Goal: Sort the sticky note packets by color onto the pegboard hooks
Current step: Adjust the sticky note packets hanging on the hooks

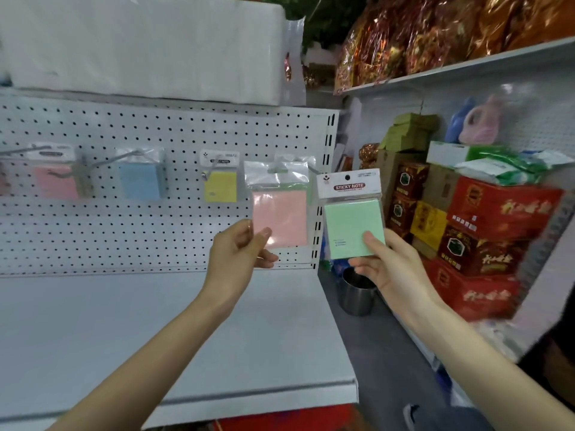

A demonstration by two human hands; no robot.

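Observation:
On the white pegboard hang a pink packet at the left, a blue packet and a yellow packet. Further right, my left hand pinches the lower left corner of another pink packet, whose clear top overlaps a greenish packet header on a hook. My right hand holds a green packet labelled "STICKY NOTE" by its lower right corner, just right of the pegboard's edge. Whether the held pink packet hangs on the hook I cannot tell.
A grey shelf runs below the pegboard. A steel cup stands on the lower shelf under my right hand. Red, yellow and brown boxes are stacked at the right. A white bale lies on top of the pegboard unit.

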